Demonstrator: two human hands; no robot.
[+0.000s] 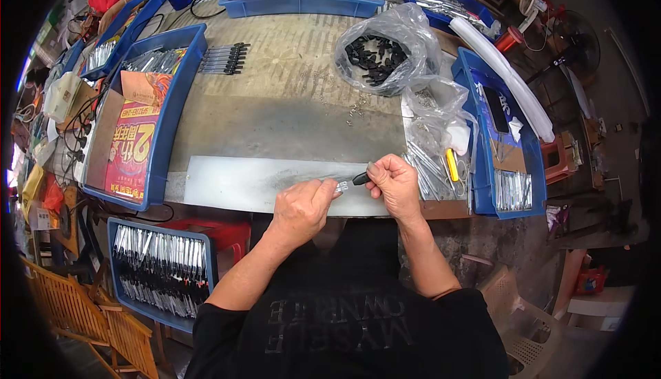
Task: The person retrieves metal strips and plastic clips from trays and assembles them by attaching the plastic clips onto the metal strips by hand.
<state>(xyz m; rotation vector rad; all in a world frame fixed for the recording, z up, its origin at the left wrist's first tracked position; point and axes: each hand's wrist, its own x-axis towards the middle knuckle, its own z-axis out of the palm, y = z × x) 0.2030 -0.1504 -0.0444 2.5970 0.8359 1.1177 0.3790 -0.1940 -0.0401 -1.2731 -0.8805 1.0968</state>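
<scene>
Over a pale board (237, 181) at the table's near edge, my two hands are close together. My left hand (301, 207) is closed round a small silvery piece (342, 186), whose end sticks out past the thumb; the rest is hidden in the fist. Between thumb and fingers, my right hand (396, 183) pinches a small black plastic part (360, 179), its tip pointing at the silvery piece. The two pieces are very near each other; I cannot tell whether they touch. Farther off, a see-through bag (420, 41) holds many similar black parts (375, 59).
Thin metal rods (423, 169) and a yellow-handled tool (452, 164) lie to the right. Blue trays (193, 52) flank the table, one holding a phone (496, 109). Black-ended rods (224, 59) lie at far left. A filled tray (212, 269) stands low at left.
</scene>
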